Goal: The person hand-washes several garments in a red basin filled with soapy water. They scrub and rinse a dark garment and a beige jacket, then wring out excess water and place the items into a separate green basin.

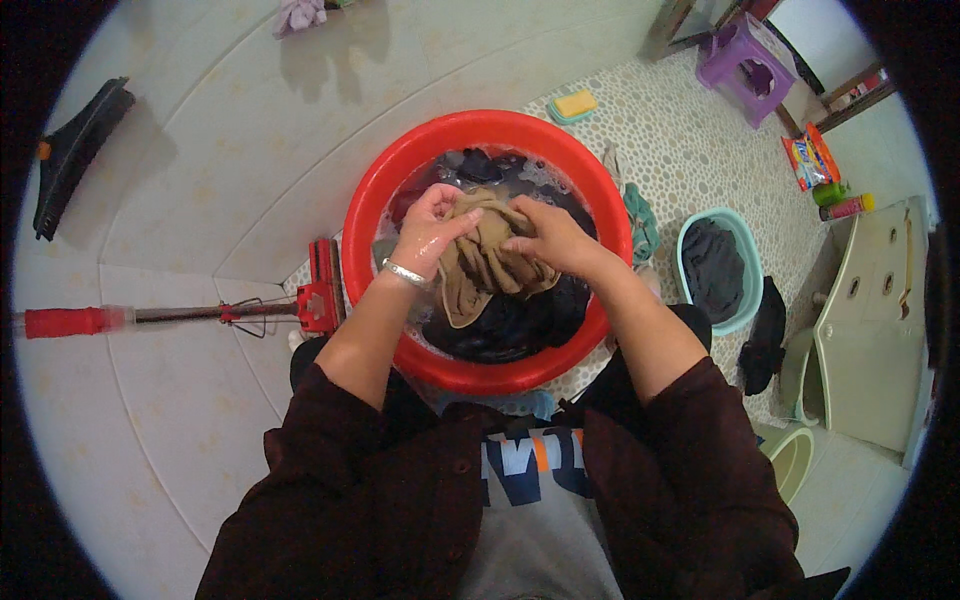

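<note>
A wet khaki-brown garment (491,251) is bunched between my two hands, above the middle of a large red plastic basin (487,379). My left hand (431,232), with a silver bangle at the wrist, grips its left side. On the opposite side, my right hand (551,236) holds a fold of it between thumb and fingers. Soapy water in the basin surrounds dark clothes (510,322), some of them hidden by the khaki cloth. Foam (540,176) floats near the far rim.
Beyond the basin lies a yellow sponge (576,102) in a soap dish. Right of it are a green cloth (640,223), a light-blue tub (756,277) with dark clothing, and dark cloth (763,337) on the pebble-patterned floor. A red-handled mop (225,311) stands left; a purple stool (750,67) is far right.
</note>
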A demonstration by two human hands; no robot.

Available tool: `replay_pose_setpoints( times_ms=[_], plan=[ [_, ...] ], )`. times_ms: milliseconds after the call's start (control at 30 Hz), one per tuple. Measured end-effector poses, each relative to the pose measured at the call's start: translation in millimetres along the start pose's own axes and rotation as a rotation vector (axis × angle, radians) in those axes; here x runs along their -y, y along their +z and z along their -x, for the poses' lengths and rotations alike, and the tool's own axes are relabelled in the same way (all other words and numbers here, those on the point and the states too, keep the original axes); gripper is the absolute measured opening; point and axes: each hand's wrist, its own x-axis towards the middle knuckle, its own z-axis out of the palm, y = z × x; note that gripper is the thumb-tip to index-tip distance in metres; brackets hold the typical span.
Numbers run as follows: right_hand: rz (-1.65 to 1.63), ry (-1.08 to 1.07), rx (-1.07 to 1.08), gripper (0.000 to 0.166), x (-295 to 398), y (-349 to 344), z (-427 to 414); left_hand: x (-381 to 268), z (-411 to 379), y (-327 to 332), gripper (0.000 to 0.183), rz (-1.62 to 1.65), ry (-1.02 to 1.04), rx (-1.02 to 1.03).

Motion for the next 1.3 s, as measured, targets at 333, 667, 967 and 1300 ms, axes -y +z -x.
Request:
replay_pose_setpoints(
  times_ms=[333, 667, 967, 1300],
  plan=[
    [-0.469, 0.039, -0.141, 0.026, 5, -37, 0, -22, 3, -17, 0.026, -0.255, -0.092, 0.252],
    [-0.259, -0.127, -0.181, 0.113, 16, 33, -5, -15, 13, 17, 0.023, 0.153, -0.106, 0.131],
    [-0.567, 0.052, -0.281, 0.072, 15, 28, -17, -30, 15, 12, 0.036, -0.014, 0.091, 0.174],
    [-0.997, 0.006, -0.441, 0.041, 118, -34, 16, -45, 16, -11, 0.085, -0.199, 0.379, 0.304]
  ],
)
